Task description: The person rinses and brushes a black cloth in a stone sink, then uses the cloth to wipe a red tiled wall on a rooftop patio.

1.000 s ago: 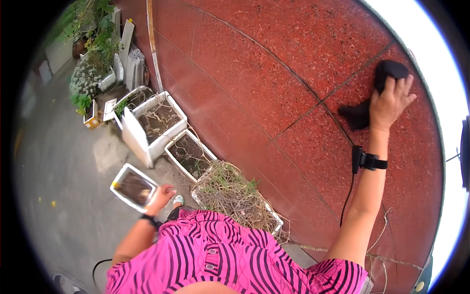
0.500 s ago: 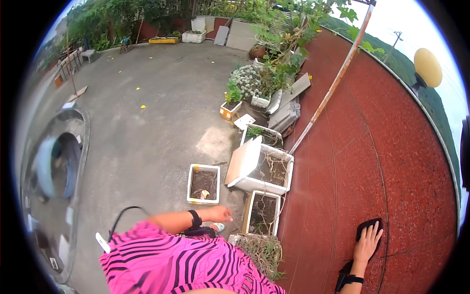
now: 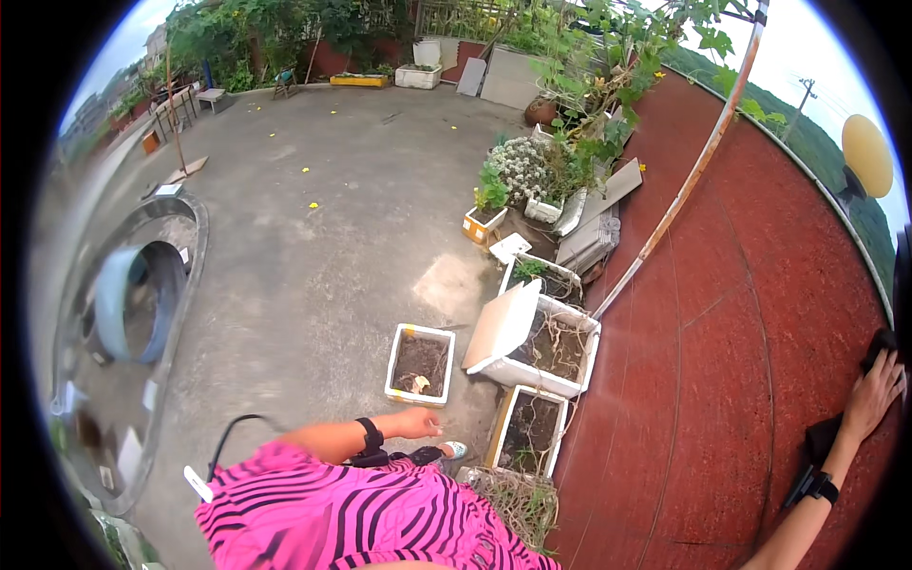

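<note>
My right hand [image 3: 872, 397] reaches far to the right, its fingers spread over a black cloth [image 3: 879, 348] and pressing it against the red wall [image 3: 703, 380]. More dark cloth shows beside that wrist. My left hand [image 3: 416, 424] hangs in front of me with its fingers loosely curled in, and I see nothing in it. Just beyond it, on the concrete, stands a white foam box [image 3: 390, 376] of dark soil with a small pale scrap on top.
Foam planters line the wall's foot: a soil box [image 3: 491, 451], a larger box [image 3: 586, 366] with a leaning board [image 3: 503, 323], and potted plants [image 3: 522, 169]. A rusty pole [image 3: 679, 199] slants up across the wall. At left, a curbed pit [image 3: 195, 275] holds a pale blue ring [image 3: 112, 304].
My right hand has slid the black cloth to the right and upward across the red wall. The view has shifted slightly to the left. My left hand stays near the foam box.
</note>
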`<action>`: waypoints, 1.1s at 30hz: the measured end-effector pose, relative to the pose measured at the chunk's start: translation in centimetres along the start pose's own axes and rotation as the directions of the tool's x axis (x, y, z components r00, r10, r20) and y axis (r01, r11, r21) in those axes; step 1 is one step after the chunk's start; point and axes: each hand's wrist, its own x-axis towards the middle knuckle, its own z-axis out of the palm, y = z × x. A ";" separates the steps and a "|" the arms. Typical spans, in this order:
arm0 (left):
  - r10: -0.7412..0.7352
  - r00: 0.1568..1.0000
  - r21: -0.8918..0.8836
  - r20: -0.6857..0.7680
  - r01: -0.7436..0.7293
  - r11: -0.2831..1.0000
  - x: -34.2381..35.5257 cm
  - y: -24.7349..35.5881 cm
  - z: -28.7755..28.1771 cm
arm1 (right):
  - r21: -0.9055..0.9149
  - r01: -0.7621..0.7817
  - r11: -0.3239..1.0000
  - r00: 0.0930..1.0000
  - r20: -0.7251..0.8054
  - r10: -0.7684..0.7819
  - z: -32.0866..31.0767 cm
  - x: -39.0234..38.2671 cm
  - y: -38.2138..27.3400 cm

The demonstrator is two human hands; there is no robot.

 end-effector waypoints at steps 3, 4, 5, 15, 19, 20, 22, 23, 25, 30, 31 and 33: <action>-0.017 0.999 0.060 -0.030 0.018 0.998 1.7 -1.6 -0.9 | 0.018 0.081 0.997 0.997 -0.006 -0.081 2.1 1.9 -5.3; -0.019 0.999 0.061 -0.027 0.021 0.998 2.4 -1.8 -1.3 | 0.060 0.087 0.994 0.996 -0.031 -0.086 3.8 2.1 -6.9; -0.021 1.000 0.093 -0.020 0.023 0.995 3.3 -1.6 -1.8 | 0.067 0.134 0.989 0.990 -0.051 -0.131 5.9 2.0 -8.4; -0.006 0.999 0.137 0.045 0.000 0.991 10.1 1.0 -4.8 | 0.335 0.241 0.911 0.882 0.317 -0.350 16.3 -6.0 -26.7; -0.068 0.996 0.107 0.062 0.062 0.992 10.2 1.6 -5.1 | 0.533 0.362 0.765 0.584 0.510 -0.632 13.6 -18.9 -31.2; -0.074 0.996 0.102 0.058 0.067 0.992 10.1 1.6 -5.0 | 0.568 0.404 0.717 0.485 0.531 -0.694 12.6 -23.0 -31.0; -0.062 0.996 0.112 0.061 0.055 0.992 9.6 1.7 -5.2 | 0.623 0.469 0.626 0.313 0.545 -0.777 9.4 -31.8 -29.7; -0.054 0.997 0.124 0.056 0.047 0.991 9.0 1.6 -5.0 | 0.676 0.460 0.575 0.183 0.561 -0.807 7.2 -35.8 -28.5; -0.055 0.998 0.144 0.015 0.052 0.988 7.4 -0.6 -4.1 | 0.756 0.451 0.474 -0.029 0.543 -0.839 2.0 -41.0 -26.1; -0.039 0.985 0.178 0.167 0.009 0.984 6.0 1.0 -2.7 | 0.786 0.420 0.454 -0.104 0.538 -0.836 -5.3 -54.9 -15.3; -0.044 0.984 0.223 0.171 0.005 0.975 5.7 1.3 -2.3 | 0.762 0.425 0.488 0.005 0.538 -0.843 -5.3 -55.9 -14.3; -0.018 0.982 0.181 0.189 -0.017 0.983 5.2 1.5 -1.9 | 0.725 0.412 0.552 0.145 0.546 -0.825 -7.3 -51.4 -12.1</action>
